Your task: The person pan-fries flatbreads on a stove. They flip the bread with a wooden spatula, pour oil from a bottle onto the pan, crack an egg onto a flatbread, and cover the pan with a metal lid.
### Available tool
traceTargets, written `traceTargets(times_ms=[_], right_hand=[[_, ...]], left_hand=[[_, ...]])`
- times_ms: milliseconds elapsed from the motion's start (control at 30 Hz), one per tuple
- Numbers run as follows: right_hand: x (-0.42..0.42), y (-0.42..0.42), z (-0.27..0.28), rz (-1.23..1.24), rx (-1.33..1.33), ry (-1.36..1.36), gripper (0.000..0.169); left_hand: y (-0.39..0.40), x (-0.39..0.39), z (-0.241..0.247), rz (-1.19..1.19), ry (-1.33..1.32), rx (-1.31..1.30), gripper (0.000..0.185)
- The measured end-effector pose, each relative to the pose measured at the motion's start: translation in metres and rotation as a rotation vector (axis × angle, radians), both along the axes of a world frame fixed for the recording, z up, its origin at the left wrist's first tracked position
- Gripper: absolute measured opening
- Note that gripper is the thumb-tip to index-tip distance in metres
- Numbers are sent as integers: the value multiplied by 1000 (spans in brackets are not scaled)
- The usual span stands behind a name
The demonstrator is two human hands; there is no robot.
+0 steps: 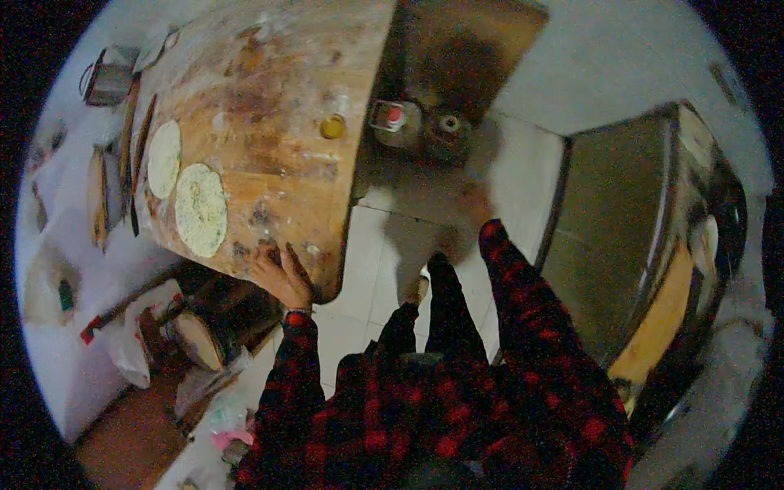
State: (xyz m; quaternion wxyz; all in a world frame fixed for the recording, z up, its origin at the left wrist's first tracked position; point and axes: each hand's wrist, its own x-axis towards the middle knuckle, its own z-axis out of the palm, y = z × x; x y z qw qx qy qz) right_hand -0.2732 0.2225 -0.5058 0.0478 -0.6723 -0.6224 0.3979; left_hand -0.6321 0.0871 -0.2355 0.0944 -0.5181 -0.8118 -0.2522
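Observation:
My left hand [283,275] rests on the near corner of a worn wooden work table [275,147], its fingers apart and holding nothing. Beyond it lie two flat dough rounds, the nearer one [201,210] with green specks and the farther one [165,159] paler. A small round container with yellow contents [332,127] stands near the table's right edge. The cuff of my right sleeve [493,234] reaches over the floor, right of the table. Past it is only a dim brownish blur, so my right hand's shape cannot be made out.
Long dark sticks [142,165] lie along the table's far left edge, near a metal container [112,76]. A low dark unit [416,138] with a red-topped item stands right of the table. A dark-surfaced counter [606,202] is at the right. Plastic bags [138,343] hang lower left.

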Motion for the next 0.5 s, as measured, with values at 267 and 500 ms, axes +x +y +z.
traceTargets(times_ms=[267,500], right_hand=[[-3,-282,133,-163,-19,354,26],[-27,-416,282,-570,-62,111,30]], left_hand=[[0,-44,-32,6,279,51,37],[35,-140,-52,-30,412,34,52]])
